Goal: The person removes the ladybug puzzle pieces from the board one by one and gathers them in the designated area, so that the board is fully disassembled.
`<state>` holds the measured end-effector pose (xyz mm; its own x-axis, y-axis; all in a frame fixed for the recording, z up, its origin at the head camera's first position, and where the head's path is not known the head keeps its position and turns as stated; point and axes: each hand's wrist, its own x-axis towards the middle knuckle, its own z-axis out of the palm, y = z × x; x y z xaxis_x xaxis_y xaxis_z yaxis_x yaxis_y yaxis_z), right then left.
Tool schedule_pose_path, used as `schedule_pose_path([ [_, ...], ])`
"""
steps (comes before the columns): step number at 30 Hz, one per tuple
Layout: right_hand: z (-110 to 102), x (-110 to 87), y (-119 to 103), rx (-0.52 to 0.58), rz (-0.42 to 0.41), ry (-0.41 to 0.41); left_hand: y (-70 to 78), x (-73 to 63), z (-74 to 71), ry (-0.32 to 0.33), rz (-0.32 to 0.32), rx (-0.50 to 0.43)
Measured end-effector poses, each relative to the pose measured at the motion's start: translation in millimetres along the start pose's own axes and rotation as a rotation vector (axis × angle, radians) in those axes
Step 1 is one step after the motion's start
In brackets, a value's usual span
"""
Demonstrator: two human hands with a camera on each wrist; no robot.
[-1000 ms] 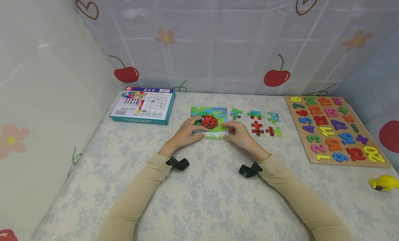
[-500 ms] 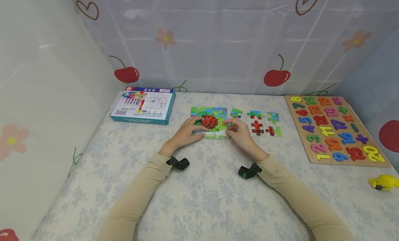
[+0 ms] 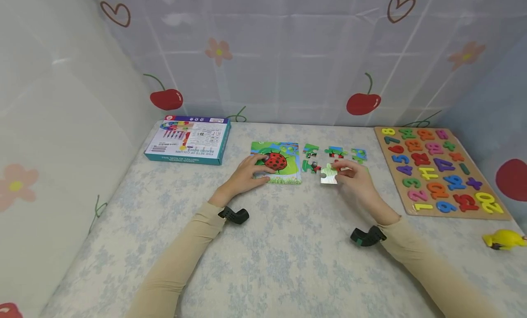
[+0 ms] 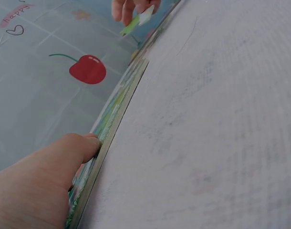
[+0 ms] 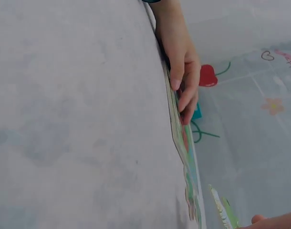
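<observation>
A square ladybug jigsaw puzzle (image 3: 293,175) lies flat on the patterned tablecloth. My left hand (image 3: 246,175) rests on its left side, fingers relaxed; in the left wrist view its thumb (image 4: 83,145) touches the puzzle near the front edge. Away to the right, my right hand (image 3: 357,180) pinches a pale green jigsaw piece (image 3: 328,175) by its right side, raised above the cloth. The right wrist view shows this jigsaw piece (image 5: 223,210) on edge. Several loose ladybug pieces (image 3: 336,151) lie to the right of the puzzle, some partly hidden behind the right hand and its piece.
A boxed bead set (image 3: 187,139) lies at the back left. At the right is a wooden number board (image 3: 442,171) with coloured numerals, and a yellow toy (image 3: 504,239) sits in front of it. A curtain (image 3: 284,71) printed with cherries hangs behind the table.
My right hand has moved right, from the puzzle's right edge to in front of the loose pieces, with a jigsaw piece now between its fingertips. The left hand stays in place.
</observation>
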<state>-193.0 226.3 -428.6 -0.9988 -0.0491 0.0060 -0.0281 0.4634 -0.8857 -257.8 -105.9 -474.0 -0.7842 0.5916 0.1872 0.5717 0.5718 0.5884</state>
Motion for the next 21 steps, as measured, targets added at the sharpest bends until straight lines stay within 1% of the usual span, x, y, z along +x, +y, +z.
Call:
schedule_pose_path([
  [5,-31.2,-27.1,18.1,-0.051,0.045,0.033,0.0,0.4,0.6,-0.002,0.000,0.007],
  [9,-45.6,-43.8,29.4,-0.135,0.093,0.037,-0.8,-0.4,0.5,-0.001,0.002,0.005],
  [12,-50.4,-51.4,34.0,-0.190,0.094,0.059,-1.7,-1.0,0.5,0.001,0.002,0.005],
  [14,-51.9,-54.1,36.3,-0.202,0.069,0.080,-2.1,-1.1,0.6,0.004,-0.001,0.005],
  [17,-52.4,-55.5,39.0,-0.219,0.033,0.110,-2.5,-0.8,1.0,0.008,-0.010,0.013],
  [21,-51.5,-55.7,40.8,-0.242,0.034,0.141,-3.1,0.8,2.0,0.024,-0.029,0.038],
])
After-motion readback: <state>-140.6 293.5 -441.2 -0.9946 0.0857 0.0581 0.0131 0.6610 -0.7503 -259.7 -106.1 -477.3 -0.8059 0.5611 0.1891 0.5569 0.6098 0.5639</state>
